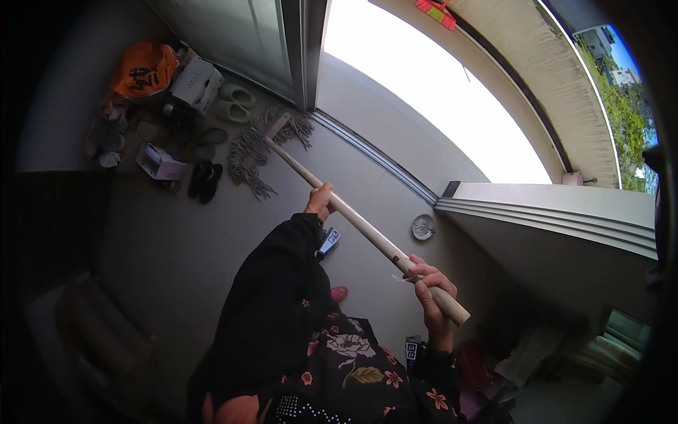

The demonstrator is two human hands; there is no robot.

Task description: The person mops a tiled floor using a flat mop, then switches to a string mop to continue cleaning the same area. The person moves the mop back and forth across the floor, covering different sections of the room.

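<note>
A string mop with a long wooden handle slants across the view. Its grey string head lies spread on the tiled floor beside the sliding door track. My left hand grips the handle partway down, nearer the mop head. Near the top end of the pole, my right hand is wrapped around it, fingers over the wood. A scrap of pale material hangs from the handle by the right hand. Green clogs sit close behind the strings.
Black shoes, an open small box, a white carton and an orange bag crowd the left wall. A metal track crosses the doorway. A round dish rests on the floor near the right door panels.
</note>
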